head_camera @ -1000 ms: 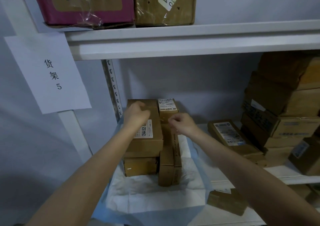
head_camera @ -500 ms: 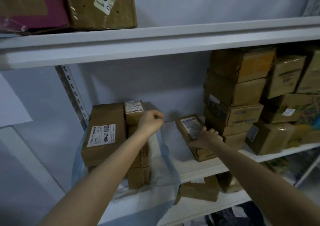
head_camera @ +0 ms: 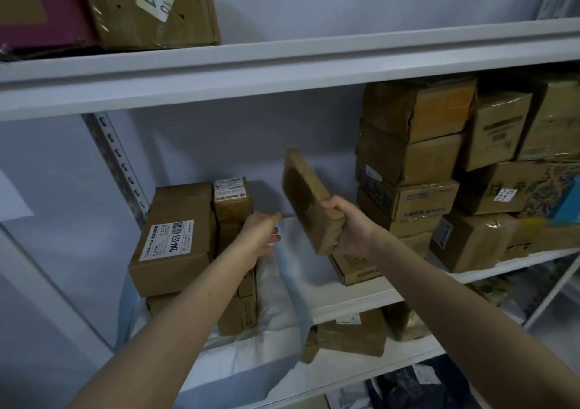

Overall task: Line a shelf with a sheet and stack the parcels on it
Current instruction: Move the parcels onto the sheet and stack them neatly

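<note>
The shelf is carrying the sheet on its left part; the stacked parcels are standing on this sheet; the flat parcel is hanging tilted in the air, right of the stack; the right hand is grasping its lower end; the left hand, fingers released and holding nothing, is reaching just beside the stack.

Both bare arms reach forward. The left hand has its fingers straight and loose. The right hand is higher, curled round the lower end of a tilted parcel.
</note>
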A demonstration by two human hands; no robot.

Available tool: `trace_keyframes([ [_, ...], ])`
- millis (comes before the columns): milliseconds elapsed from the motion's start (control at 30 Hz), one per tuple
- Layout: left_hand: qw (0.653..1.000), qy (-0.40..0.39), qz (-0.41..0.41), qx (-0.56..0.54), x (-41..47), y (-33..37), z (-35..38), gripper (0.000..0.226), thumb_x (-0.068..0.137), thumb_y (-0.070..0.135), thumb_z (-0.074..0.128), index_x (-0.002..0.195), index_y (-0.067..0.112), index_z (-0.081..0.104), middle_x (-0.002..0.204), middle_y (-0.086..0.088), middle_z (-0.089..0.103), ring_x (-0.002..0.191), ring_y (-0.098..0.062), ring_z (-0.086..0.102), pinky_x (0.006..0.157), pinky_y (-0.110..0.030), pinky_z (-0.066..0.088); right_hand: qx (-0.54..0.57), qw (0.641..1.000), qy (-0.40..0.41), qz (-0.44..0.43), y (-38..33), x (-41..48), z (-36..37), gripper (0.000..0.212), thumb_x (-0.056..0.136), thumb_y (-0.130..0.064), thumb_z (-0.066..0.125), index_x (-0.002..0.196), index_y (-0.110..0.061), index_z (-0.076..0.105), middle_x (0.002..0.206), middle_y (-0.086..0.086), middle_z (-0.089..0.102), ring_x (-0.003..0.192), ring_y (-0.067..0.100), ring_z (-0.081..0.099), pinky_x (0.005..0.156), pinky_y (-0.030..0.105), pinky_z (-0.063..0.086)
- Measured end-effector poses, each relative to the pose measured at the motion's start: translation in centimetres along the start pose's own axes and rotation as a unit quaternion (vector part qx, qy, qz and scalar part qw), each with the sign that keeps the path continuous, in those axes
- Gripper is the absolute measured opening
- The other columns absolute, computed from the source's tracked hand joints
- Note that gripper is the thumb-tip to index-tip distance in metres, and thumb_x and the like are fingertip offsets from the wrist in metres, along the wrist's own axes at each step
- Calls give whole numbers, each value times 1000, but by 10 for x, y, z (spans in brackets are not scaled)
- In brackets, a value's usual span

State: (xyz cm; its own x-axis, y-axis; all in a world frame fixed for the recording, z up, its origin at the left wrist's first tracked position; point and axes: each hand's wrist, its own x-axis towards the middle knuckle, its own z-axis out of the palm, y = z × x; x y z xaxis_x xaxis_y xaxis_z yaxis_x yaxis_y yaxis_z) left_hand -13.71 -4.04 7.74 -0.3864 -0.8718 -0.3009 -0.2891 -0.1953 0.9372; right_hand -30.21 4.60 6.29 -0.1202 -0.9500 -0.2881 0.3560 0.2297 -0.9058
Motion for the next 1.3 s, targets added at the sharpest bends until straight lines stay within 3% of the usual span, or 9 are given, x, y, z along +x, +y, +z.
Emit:
trace_keyframes([
  [167,980,-81,-20,-181,-1,-5,-13,48,89,48,59,119,11,54,119,-8,62,109,-26,59,100,-48,44,160,955,-248,39,17,0,2,92,69,-51,70,146,-13,38,140,23,41,125,39,40,96,51,41],
  [333,970,-36,52,-236,-9,3,-28,37,89,23,66,121,5,61,116,-13,68,110,-29,63,96,-49,49,186,926,-323,51,26,2,20,106,66,-52,70,153,-14,23,148,24,29,131,39,34,102,53,33],
  [433,974,-29,62,-217,-17,14,-38,34,91,19,63,121,5,58,115,-10,67,109,-27,62,91,-43,51,183,929,-321,33,21,0,30,99,66,-51,71,148,-14,32,144,24,34,128,39,37,101,52,32],
  [567,991,83,102,-15,-21,14,-54,33,94,17,57,126,12,50,114,-5,61,104,-20,60,94,-36,48,133,969,-203,55,19,0,36,93,55,-50,79,136,-17,49,135,21,47,124,38,42,95,50,40],
  [633,966,129,172,147,-23,7,-60,30,93,15,57,123,15,54,114,-1,61,103,-15,58,94,-33,47,94,984,-123,86,26,2,37,92,49,-50,82,131,-16,56,132,19,51,124,38,44,98,49,40],
  [733,924,64,208,313,-23,-7,-56,23,93,13,56,114,18,64,110,4,63,97,-9,57,89,-26,47,47,990,-49,126,40,3,43,71,61,-53,72,119,-14,64,120,18,59,116,36,50,103,49,38],
  [967,846,-34,104,521,-13,-52,-53,29,91,15,57,119,9,59,122,-10,56,105,-22,57,76,-26,46,59,994,6,90,55,3,66,53,72,-49,61,112,-15,66,110,14,64,103,30,56,96,46,42],
  [1133,894,-22,104,435,-17,-46,-54,38,92,12,50,130,13,51,129,-11,52,111,-26,55,88,-32,48,34,998,-23,42,43,3,76,56,67,-49,61,113,-16,65,106,13,67,102,30,58,99,48,42],
  [1300,977,67,169,114,-32,5,-62,22,96,16,43,114,23,54,118,-9,60,112,-28,59,96,-43,48,-1,998,-36,-47,18,11,95,52,75,-47,61,116,-15,62,108,11,65,101,25,59,94,45,47],
])
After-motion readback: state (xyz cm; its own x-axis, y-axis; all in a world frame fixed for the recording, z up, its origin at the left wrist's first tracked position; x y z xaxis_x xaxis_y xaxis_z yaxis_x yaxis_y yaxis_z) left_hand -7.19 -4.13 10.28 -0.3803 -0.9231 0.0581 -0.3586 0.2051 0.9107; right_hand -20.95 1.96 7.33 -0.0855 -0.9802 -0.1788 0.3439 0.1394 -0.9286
